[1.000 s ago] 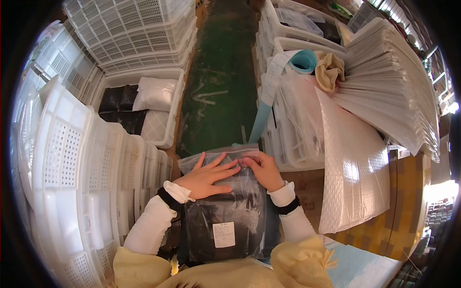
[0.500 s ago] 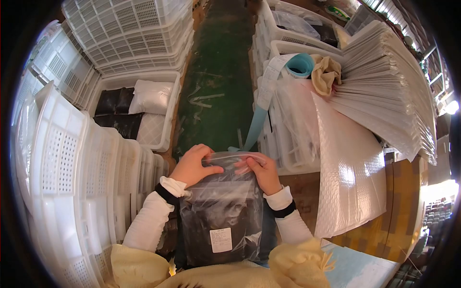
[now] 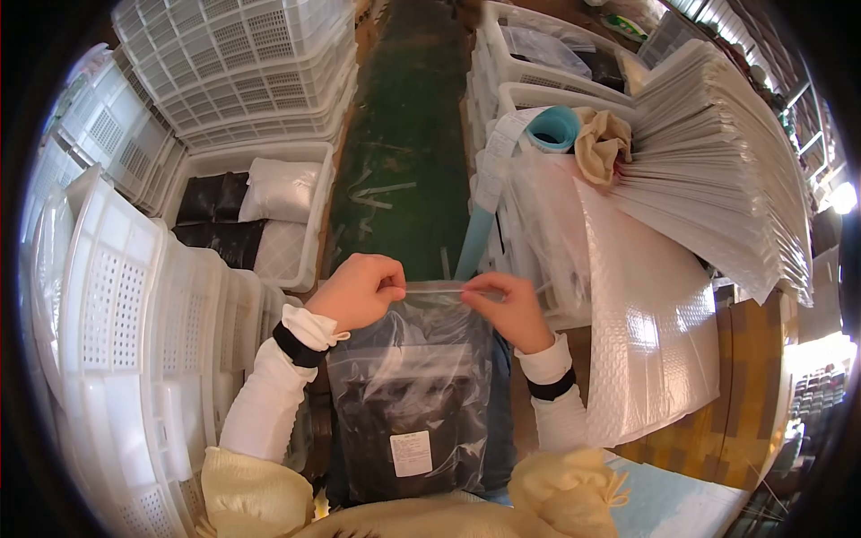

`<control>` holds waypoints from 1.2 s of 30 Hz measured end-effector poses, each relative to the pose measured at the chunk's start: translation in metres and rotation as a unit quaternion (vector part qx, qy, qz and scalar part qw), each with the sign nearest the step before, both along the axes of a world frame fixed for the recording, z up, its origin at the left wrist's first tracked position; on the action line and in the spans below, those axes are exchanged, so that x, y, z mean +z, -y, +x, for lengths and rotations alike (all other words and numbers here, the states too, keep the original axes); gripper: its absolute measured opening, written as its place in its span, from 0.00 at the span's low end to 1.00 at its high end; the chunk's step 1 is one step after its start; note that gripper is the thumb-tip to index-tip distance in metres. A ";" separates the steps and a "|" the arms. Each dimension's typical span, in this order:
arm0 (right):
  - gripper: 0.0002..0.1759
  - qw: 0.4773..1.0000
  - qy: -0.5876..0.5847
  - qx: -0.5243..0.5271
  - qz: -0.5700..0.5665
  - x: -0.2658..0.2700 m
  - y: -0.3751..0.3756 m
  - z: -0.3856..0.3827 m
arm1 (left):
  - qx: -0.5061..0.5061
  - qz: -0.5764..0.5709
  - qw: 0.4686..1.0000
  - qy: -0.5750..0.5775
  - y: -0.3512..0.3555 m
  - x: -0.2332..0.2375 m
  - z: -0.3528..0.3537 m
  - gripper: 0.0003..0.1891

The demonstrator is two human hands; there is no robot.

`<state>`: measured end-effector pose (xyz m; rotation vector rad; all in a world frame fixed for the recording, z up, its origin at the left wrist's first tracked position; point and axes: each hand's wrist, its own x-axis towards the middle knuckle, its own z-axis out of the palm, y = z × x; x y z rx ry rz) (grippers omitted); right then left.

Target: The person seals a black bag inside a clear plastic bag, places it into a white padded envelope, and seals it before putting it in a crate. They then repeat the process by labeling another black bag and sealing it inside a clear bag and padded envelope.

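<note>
While both hands pinch its top edge, a glossy clear plastic zip bag (image 3: 359, 359) lies at the lower centre of the frame, its wrinkled film covering dark contents and a rectangular white label (image 3: 412, 454). The left hand (image 3: 357, 291) grasps the edge between curled fingers and thumb; the right hand (image 3: 511, 311) grips it farther right, fingers bent.

At upper right sit a smooth light-blue roll (image 3: 553, 128), a crumpled beige cloth (image 3: 601, 148) and a fanned stack of thin white mailers (image 3: 717, 170), above a shiny, bubble-textured sheet (image 3: 653, 332). Rigid perforated white plastic crates (image 3: 112, 287) line the left side.
</note>
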<state>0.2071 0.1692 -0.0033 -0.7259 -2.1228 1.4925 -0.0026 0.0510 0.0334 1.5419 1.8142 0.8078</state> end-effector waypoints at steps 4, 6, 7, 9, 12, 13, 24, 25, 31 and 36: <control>0.05 0.938 0.047 0.013 0.343 0.025 0.011 -0.020 | -0.015 0.052 0.998 -0.029 0.002 -0.002 0.006 0.04; 0.04 0.928 0.044 0.034 0.368 0.027 0.015 -0.030 | -0.022 0.064 0.997 -0.045 0.005 0.006 0.009 0.04; 0.04 0.928 0.049 0.046 0.366 0.027 0.016 -0.035 | -0.022 0.072 0.996 -0.050 0.006 0.006 0.010 0.04; 0.04 0.927 0.061 0.066 0.363 0.027 0.017 -0.040 | -0.024 0.086 0.994 -0.061 0.009 0.003 0.009 0.04; 0.04 0.926 0.062 0.073 0.364 0.026 0.020 -0.042 | -0.024 0.104 0.994 -0.014 0.009 0.003 0.013 0.03; 0.04 0.928 0.048 0.065 0.365 0.025 0.021 -0.042 | -0.024 0.113 0.993 -0.034 0.009 0.002 0.014 0.03; 0.06 0.922 0.049 0.050 0.381 0.028 0.020 -0.032 | -0.052 0.176 0.976 -0.119 0.003 -0.008 0.027 0.04; 0.06 0.923 0.050 0.053 0.379 0.029 0.019 -0.029 | -0.049 0.178 0.975 -0.124 0.003 -0.007 0.027 0.03; 0.08 0.889 0.039 0.037 0.455 0.035 0.032 -0.021 | -0.064 0.186 0.971 -0.137 0.011 0.007 0.039 0.03; 0.08 0.884 0.020 0.041 0.465 0.048 0.047 0.000 | -0.070 0.220 0.955 -0.188 0.032 0.018 0.050 0.04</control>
